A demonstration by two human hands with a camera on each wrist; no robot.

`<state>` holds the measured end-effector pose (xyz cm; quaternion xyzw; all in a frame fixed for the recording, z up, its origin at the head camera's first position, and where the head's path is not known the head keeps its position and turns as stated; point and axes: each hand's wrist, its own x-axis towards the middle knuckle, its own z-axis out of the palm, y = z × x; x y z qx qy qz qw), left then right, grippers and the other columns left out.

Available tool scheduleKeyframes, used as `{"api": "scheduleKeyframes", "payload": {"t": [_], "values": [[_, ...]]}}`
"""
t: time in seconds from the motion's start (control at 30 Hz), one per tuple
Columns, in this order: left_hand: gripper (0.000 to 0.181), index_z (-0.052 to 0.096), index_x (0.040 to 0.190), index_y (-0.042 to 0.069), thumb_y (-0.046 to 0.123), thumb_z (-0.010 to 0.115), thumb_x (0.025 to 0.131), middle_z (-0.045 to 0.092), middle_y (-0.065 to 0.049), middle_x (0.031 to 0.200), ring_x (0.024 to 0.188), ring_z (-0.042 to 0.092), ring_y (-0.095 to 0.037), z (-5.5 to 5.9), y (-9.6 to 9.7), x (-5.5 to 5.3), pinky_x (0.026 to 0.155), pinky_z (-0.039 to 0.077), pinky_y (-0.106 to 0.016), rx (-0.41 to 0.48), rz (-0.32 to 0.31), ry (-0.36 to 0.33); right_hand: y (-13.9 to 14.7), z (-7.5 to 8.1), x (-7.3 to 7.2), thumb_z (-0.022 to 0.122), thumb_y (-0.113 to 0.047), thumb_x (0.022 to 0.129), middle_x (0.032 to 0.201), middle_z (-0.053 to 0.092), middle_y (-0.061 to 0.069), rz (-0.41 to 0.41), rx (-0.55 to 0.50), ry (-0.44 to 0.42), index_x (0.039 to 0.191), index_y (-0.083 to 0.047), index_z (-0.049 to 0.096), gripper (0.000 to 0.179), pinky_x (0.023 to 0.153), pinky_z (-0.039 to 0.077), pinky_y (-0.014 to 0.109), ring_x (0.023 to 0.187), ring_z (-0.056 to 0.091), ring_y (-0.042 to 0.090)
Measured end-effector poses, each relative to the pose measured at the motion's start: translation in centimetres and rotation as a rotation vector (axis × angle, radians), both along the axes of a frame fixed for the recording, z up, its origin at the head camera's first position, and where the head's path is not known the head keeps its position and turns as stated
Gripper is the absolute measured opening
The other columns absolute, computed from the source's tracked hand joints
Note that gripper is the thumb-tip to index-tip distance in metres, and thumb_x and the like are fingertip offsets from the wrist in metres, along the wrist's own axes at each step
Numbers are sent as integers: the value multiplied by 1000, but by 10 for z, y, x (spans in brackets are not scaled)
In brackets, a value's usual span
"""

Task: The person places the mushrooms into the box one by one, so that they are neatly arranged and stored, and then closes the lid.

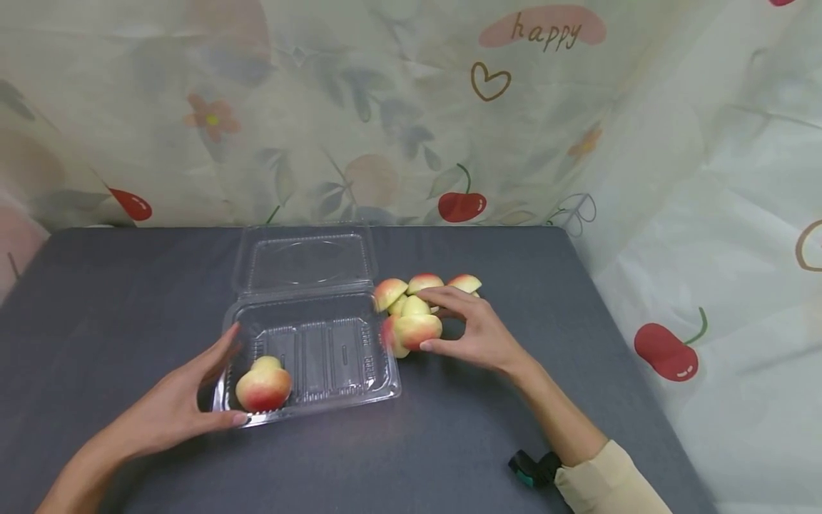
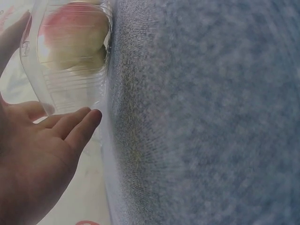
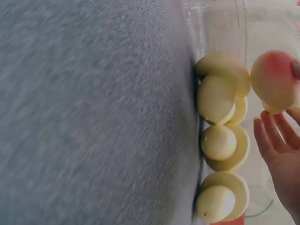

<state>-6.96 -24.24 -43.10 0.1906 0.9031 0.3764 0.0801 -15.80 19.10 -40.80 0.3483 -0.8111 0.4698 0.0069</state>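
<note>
Mushroom shape (image 3: 274, 77) aloft (right wrist view only) in pinch of right hand (image 1: 474, 327); left hand (image 1: 170, 407) spread

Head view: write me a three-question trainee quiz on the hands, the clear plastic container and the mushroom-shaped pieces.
1. Fill in: the person's ____ hand holds a mushroom-shaped piece.
2. How many mushroom-shaped pieces sit inside the clear plastic container? A: none; B: one; C: three.
3. True or false: the container's lid is closed.

Key:
1. Right; see the right hand.
2. B; the single inside piece sits toward the left.
3. False; the lid lies open.
</note>
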Motion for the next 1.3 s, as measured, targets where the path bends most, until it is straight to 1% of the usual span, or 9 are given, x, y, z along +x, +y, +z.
{"api": "scheduleKeyframes", "payload": {"t": [0.2, 0.33, 0.4, 0.53, 0.7, 0.87, 1.17, 1.23, 1.3], "values": [[121, 8, 161, 19, 49, 85, 74, 39, -27, 151, 127, 51, -47, -1, 0, -1, 93, 26, -2, -6, 2, -14, -19, 24, 8, 84, 2, 74, 130, 60, 22, 50, -34, -18, 130, 9, 59, 62, 92, 53, 48, 111, 63, 33], [121, 8, 161, 18, 49, 85, 74, 39, -27, 151, 127, 51, -47, 0, 0, -2, 93, 26, -3, -3, 2, -17, -29, 34, 13, 83, 4, 75, 130, 59, 23, 79, -33, -35, 130, 11, 58, 60, 94, 53, 45, 115, 59, 34], [120, 8, 161, 18, 49, 85, 74, 39, -27, 151, 127, 51, -47, 1, 1, -2, 93, 26, -3, 0, 2, -17, -33, 33, 13, 82, 4, 75, 130, 60, 22, 94, -35, -33, 130, 10, 58, 60, 94, 52, 45, 117, 58, 33], [121, 8, 161, 17, 49, 85, 74, 39, -27, 151, 127, 51, -47, 1, 0, -2, 93, 27, -3, -1, 0, -13, -39, 17, 7, 83, 0, 76, 134, 59, 19, 131, -50, -24, 133, 6, 57, 63, 95, 52, 45, 121, 56, 28], [121, 9, 161, 16, 48, 85, 74, 38, -28, 151, 127, 51, -47, -1, 0, -2, 93, 26, -2, 8, -3, -11, -46, 1, -2, 85, -11, 78, 140, 57, 10, 163, -1, 22, 138, -2, 57, 67, 95, 52, 36, 123, 57, 20], [120, 8, 161, 17, 49, 85, 74, 38, -27, 152, 127, 51, -46, -2, 0, -1, 93, 27, -3, 2, 1, -22, -54, -1, -3, 85, -20, 79, 136, 60, 3, 183, 56, 73, 137, -7, 60, 64, 94, 51, 30, 120, 57, 15], [120, 9, 161, 17, 49, 85, 74, 40, -26, 151, 127, 52, -45, -1, 0, 0, 93, 25, -1, 3, 1, -17, -70, 1, -3, 86, -28, 78, 134, 61, -1, 215, 125, 115, 138, -10, 60, 68, 109, 38, 32, 128, 52, 11], [120, 9, 161, 16, 49, 85, 74, 40, -27, 151, 127, 52, -45, -1, -1, 0, 93, 26, -1, 9, -2, -18, -73, 0, -3, 86, -29, 78, 134, 61, -1, 218, 134, 116, 137, -10, 60, 68, 101, 44, 30, 123, 54, 10], [120, 9, 161, 16, 49, 85, 74, 39, -27, 151, 126, 52, -45, -1, -1, 0, 93, 27, -2, 6, -2, -28, -77, -1, -2, 86, -28, 78, 134, 61, 0, 228, 129, 105, 137, -9, 60, 67, 88, 51, 28, 110, 59, 9]]}}
